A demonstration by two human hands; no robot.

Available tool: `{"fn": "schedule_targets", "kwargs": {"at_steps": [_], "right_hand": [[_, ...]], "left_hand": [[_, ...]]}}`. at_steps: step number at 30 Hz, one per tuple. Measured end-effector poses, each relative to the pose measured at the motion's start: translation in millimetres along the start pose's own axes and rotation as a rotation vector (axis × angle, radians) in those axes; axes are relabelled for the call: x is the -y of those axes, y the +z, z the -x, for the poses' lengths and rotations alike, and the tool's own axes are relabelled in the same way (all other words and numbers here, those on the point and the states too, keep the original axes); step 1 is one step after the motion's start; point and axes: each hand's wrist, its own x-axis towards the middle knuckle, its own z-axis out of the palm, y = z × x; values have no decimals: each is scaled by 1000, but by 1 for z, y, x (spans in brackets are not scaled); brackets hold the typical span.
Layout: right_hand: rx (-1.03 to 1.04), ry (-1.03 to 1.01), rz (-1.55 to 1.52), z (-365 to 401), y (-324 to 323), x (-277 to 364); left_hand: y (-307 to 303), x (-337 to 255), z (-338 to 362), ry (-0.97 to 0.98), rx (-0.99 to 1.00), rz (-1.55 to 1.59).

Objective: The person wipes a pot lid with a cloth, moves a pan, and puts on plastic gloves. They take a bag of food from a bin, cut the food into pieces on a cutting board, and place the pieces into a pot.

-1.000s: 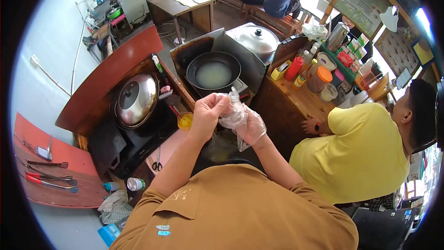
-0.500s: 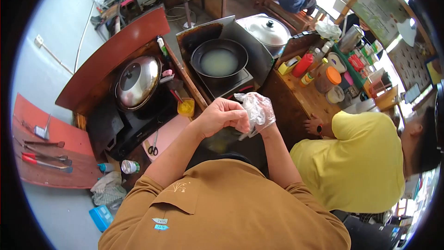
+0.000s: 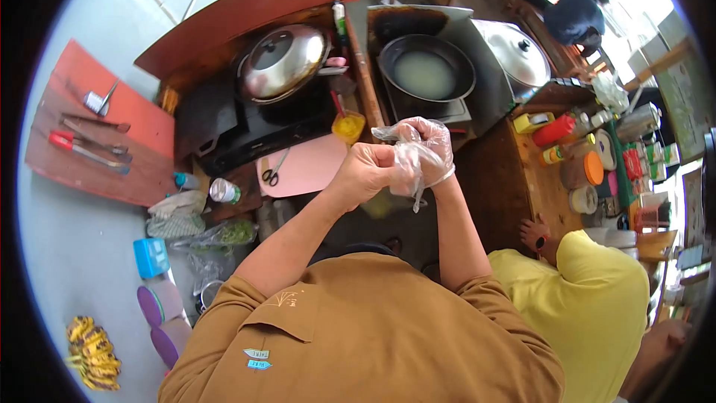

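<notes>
In the head view, my left hand point(image 3: 364, 173) pinches a clear plastic glove point(image 3: 407, 166) between thumb and fingers. My right hand point(image 3: 432, 148) wears clear plastic and is closed against the same bunched glove, its fingers bent. Both hands are together in front of my chest, beside a yellow container point(image 3: 348, 128) and a pink board point(image 3: 306, 168) with scissors point(image 3: 273, 172) on it. Beyond them a black pan point(image 3: 426, 69) with pale liquid stands on a portable stove point(image 3: 440, 110).
A lidded wok point(image 3: 283, 63) sits on the stove at the left. At the right, a wooden counter point(image 3: 531, 172) holds bottles and jars. A co-worker in yellow point(image 3: 567, 313) rests a hand point(image 3: 531, 233) beside it. Bananas point(image 3: 94, 354) are at lower left.
The view has turned left, bringing bananas and purple-lidded containers into sight. The plastic is now drawn further over my right hand, and my left hand still pinches it.
</notes>
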Motion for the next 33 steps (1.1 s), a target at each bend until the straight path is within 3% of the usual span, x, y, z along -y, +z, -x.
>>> {"fn": "schedule_targets", "kwargs": {"at_steps": [4, 6, 7, 9, 10, 14, 16, 17, 18, 20, 22, 24, 25, 26, 28, 30, 32, 33], "right_hand": [[105, -140, 48, -7, 60, 5], [158, -96, -5, -7, 95, 17], [190, -95, -42, -5, 114, 20], [221, -152, -83, 1, 159, 36], [287, 73, -310, 3, 177, 25], [449, 27, -331, 20, 260, -3], [547, 12, -358, 24, 295, 0], [515, 160, -537, 34, 307, 29], [542, 155, -545, 33, 315, 31], [731, 139, -403, 26, 322, 35], [791, 122, -311, 17, 326, 45], [867, 90, -113, 8, 326, 58], [863, -122, 63, 4, 333, 51], [895, -128, 63, -2, 336, 48], [884, -362, 430, -8, 341, 45], [908, -353, 540, -12, 342, 63], [777, -430, 661, -20, 343, 57], [822, -446, 697, -25, 338, 55]], "left_hand": [[-48, -11, 51, 179, -63, 31], [-65, -25, 83, 413, -189, -281], [-73, -33, 96, 416, -203, -290], [-87, -52, 120, 822, -265, -649], [-95, -58, 134, 830, -289, -660], [-139, -62, 194, 775, -505, -850], [-150, -63, 215, 636, -632, -617], [-160, -60, 223, 652, -622, -475], [-166, -61, 231, 661, -648, -486], [-176, -64, 243, 731, -770, -673], [-183, -62, 254, 721, -851, -598], [-182, -69, 264, 658, -919, -880], [-176, -71, 267, 677, -978, -963], [-173, -71, 266, 676, -1013, -960], [-166, -68, 264, 552, -1049, -1014], [-157, -71, 259, 532, -1142, -935], [-155, -72, 253, 592, -1104, -368], [-157, -67, 249, 506, -1093, -420]]}}
